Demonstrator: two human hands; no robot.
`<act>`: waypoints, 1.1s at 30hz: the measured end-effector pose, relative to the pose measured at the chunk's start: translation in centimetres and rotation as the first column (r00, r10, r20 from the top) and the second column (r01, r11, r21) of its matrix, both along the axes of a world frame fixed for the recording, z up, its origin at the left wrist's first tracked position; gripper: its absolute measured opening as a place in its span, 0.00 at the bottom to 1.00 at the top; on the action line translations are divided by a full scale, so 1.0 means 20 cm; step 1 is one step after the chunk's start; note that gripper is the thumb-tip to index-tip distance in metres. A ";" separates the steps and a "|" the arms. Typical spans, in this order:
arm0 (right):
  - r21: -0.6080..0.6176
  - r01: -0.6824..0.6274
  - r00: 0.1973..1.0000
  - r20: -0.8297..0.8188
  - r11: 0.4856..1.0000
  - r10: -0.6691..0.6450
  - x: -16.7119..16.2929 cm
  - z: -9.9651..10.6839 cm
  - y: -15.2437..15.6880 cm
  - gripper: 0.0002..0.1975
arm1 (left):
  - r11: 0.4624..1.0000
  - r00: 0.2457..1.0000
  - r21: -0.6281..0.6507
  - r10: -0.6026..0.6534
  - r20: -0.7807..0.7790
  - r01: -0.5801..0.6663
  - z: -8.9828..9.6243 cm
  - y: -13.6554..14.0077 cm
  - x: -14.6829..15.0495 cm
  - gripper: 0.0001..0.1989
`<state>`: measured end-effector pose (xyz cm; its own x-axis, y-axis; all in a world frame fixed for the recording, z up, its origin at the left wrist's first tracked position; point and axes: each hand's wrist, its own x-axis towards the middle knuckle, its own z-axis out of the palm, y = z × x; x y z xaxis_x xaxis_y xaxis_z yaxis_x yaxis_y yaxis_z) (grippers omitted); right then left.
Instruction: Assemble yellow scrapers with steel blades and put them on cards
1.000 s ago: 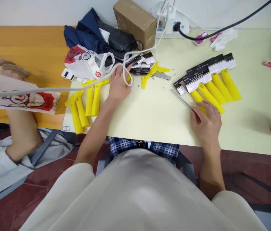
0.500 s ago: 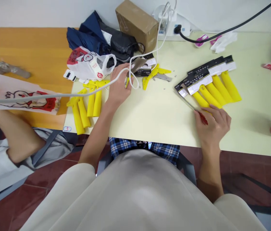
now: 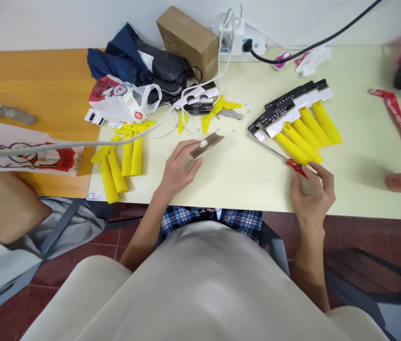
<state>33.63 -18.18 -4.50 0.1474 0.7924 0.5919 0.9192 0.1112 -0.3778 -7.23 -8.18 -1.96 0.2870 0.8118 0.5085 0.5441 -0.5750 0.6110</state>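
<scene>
My left hand (image 3: 182, 168) pinches a grey-brown cardboard card (image 3: 207, 144) with a hole in it, held over the table. My right hand (image 3: 314, 192) has its fingers apart around the end of a red-handled screwdriver (image 3: 296, 166), which lies on the table. Beside it, yellow handles (image 3: 309, 128) stick out of black-and-white cardboard packaging (image 3: 286, 116). Yellow plastic pieces (image 3: 212, 112), a flat metal blade (image 3: 232, 114) and several tiny screws lie beyond my left hand. More black-and-white cards (image 3: 200, 105) sit behind them. Bare yellow handles (image 3: 137, 151) rest to the left.
A white cable (image 3: 115, 143) crosses above the left side. At the back are a plastic bag (image 3: 115, 102), a dark blue cloth item (image 3: 122, 59), a cardboard box (image 3: 189, 45) and a power strip (image 3: 253, 47). A red strap-like item (image 3: 397, 118) lies right. Another person's arm (image 3: 10, 201) is at left.
My left hand has drawn back toward me from under the cable, bringing the cardboard card with it. The fingers of my right hand have loosened from the screwdriver handle.
</scene>
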 end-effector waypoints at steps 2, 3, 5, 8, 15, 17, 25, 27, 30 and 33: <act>0.016 -0.015 0.999 -0.036 1.000 0.016 -0.01 0.00 0.01 0.16 | 0.997 0.997 0.001 -0.080 -0.024 0.080 -0.02 -0.08 0.02 0.20; 0.019 -0.025 0.999 -0.047 1.000 0.026 -0.01 0.01 0.01 0.16 | 0.993 0.992 0.005 -0.116 -0.056 0.116 -0.03 -0.11 0.03 0.21; 0.020 -0.040 0.997 -0.065 0.999 0.042 -0.01 0.01 0.02 0.16 | 0.986 0.978 0.017 -0.164 -0.128 0.167 -0.04 -0.17 0.05 0.21; 0.026 -0.024 0.998 -0.066 0.999 0.026 -0.01 0.02 0.02 0.16 | 0.980 0.971 0.038 -0.190 -0.143 0.197 -0.05 -0.20 0.08 0.24; -0.015 0.011 0.997 -0.076 1.000 -0.012 0.00 0.02 0.02 0.17 | 0.965 0.956 0.088 0.258 -0.141 -0.248 -0.09 -0.11 -0.22 0.18; -0.002 0.012 0.996 -0.084 1.000 -0.012 0.00 0.02 0.02 0.18 | 0.906 0.891 0.080 0.422 -0.168 -0.415 -0.11 -0.09 -0.36 0.23; 0.015 0.025 0.995 -0.094 1.000 -0.023 0.00 0.01 0.04 0.19 | 0.829 0.804 0.003 0.544 -0.238 -0.560 -0.17 -0.07 -0.56 0.24; 0.010 0.031 0.995 -0.094 0.999 -0.030 0.00 0.01 0.04 0.19 | 0.824 0.801 0.019 0.555 -0.225 -0.566 -0.17 -0.08 -0.56 0.25; -0.001 0.041 0.995 -0.095 0.999 -0.041 0.00 0.01 0.04 0.19 | 0.819 0.801 0.044 0.569 -0.185 -0.572 -0.14 -0.14 -0.53 0.24; -0.011 0.051 0.994 -0.097 0.999 -0.052 0.00 0.00 0.04 0.20 | 0.817 0.806 0.064 0.576 -0.135 -0.573 -0.06 -0.26 -0.46 0.23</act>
<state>33.58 -17.41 -4.44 0.2443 0.7873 0.5661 0.8825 0.0614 -0.4663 -16.34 -13.38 -3.25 -0.1591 0.8416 0.5161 0.8580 -0.1407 0.4939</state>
